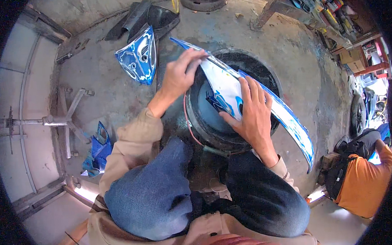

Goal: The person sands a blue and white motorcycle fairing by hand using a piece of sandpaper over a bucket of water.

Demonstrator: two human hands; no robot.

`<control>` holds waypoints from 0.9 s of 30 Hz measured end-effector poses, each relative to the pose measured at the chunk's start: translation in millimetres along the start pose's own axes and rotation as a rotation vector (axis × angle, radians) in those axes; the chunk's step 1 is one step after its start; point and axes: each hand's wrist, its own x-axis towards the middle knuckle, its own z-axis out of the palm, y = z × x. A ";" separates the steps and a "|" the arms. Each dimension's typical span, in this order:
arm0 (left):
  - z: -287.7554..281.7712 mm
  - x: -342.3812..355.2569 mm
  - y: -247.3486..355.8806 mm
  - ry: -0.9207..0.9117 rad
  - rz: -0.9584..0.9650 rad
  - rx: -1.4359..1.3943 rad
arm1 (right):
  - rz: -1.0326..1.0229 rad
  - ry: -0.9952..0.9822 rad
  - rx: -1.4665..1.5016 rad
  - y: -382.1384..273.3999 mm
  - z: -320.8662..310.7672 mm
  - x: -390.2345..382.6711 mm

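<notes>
A long, curved blue-and-white vehicle body panel (222, 82) lies slantwise above a black bucket (275, 74) that holds cloudy water (207, 112). My right hand (254, 114) grips the panel near its middle, fingers on its face and thumb at the lower edge. Toward the panel's far left end, my left hand (180, 75) has its fingers pressed together at the upper edge. Something small and dark shows at those fingertips; its kind is unclear. The bucket's handle with a greenish grip (215, 151) hangs on the near side.
Another blue-and-white panel (135, 55) lies at the far left beside black molded parts (147, 20). Nearer are a blue piece (102, 147) and a metal stand (70, 120). At right sit a person in orange (366, 183), a tyre (358, 114) and a cluttered shelf (330, 16).
</notes>
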 end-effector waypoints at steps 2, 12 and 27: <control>-12.3 5.1 -19.5 0.062 -0.106 0.124 | -0.005 -0.008 -0.005 -3.3 -2.5 -1.9; -8.5 5.0 -33.5 0.124 -0.101 0.202 | -0.007 -0.012 -0.008 -4.7 -1.5 0.1; 10.1 -16.4 0.6 0.085 -0.013 -0.018 | 0.019 -0.021 0.003 -0.9 -0.5 -2.4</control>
